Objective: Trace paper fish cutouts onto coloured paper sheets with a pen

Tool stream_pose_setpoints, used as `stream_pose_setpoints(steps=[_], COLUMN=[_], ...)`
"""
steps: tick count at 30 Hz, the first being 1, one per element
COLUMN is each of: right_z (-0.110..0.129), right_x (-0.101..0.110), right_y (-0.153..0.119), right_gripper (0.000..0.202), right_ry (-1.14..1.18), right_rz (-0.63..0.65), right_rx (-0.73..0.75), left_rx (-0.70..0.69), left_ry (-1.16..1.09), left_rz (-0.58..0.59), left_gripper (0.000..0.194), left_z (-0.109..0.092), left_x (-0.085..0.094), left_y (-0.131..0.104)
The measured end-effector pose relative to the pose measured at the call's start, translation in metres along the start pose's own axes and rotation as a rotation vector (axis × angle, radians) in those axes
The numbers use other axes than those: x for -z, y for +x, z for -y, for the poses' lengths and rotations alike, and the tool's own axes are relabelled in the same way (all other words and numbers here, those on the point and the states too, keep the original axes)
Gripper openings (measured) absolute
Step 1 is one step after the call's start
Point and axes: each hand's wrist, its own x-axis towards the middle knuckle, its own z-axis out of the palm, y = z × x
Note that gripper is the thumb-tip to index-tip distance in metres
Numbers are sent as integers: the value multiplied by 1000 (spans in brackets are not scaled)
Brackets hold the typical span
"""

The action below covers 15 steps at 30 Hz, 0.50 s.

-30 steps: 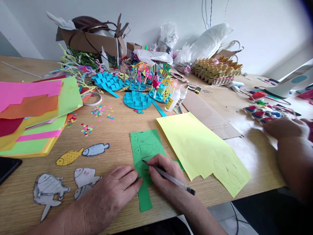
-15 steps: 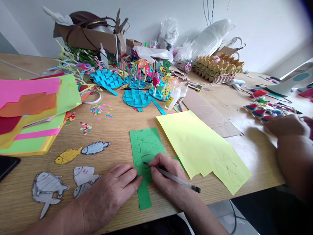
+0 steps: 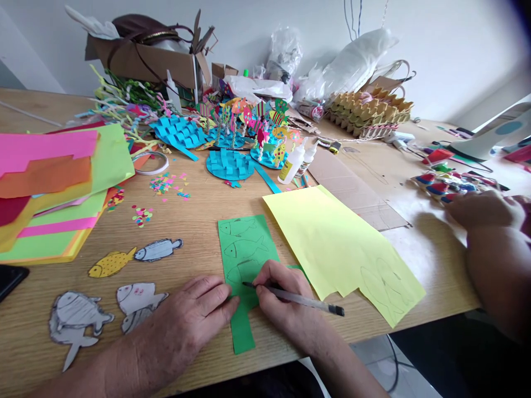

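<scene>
My right hand (image 3: 286, 307) grips a pen (image 3: 307, 300) with a clear barrel and a dark end cap. Its tip rests on a green paper (image 3: 243, 333) marked with several pencil-like fish outlines, at the lowest one. Lying flat with fingers stretched out, my left hand (image 3: 194, 312) presses the paper's left edge. Right of the green paper is a large yellow sheet (image 3: 323, 232) bearing faint fish outlines. Cut-out paper fish lie to the left: a yellow spotted one (image 3: 110, 265), a grey one (image 3: 159, 250) and white ones, partly overlapped by my left forearm.
Coloured paper sheets (image 3: 62, 202) are stacked at the left beside a tape roll (image 3: 151, 163). Glue bottles (image 3: 291, 166), blue woven paper discs (image 3: 229, 165) and a cardboard piece (image 3: 357, 190) stand or lie farther back. At the right, another person's hand (image 3: 485, 210) touches painted items.
The pen tip has shifted slightly down along the lowest fish outline, and the pen's rear end has swung a little upward. My left hand stays on the paper; the camera view shifts slightly.
</scene>
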Motion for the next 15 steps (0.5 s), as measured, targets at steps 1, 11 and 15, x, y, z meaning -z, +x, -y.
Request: stream_pose_setpoints(steps=[1,11,15], right_z=[0,-6,-7], right_x=[0,-8,-9], right_y=[0,3,4], right_gripper=[12,10,11], right_ry=[2,-115,-103], right_rz=[-14,-38,-36], right_rx=[2,37,40], left_rx=[-1,6,24], left_ry=[-3,4,6], left_rz=[2,-7,-6], left_gripper=[44,36,39], left_z=[0,-1,-2], left_x=[0,1,4], left_y=[0,0,3])
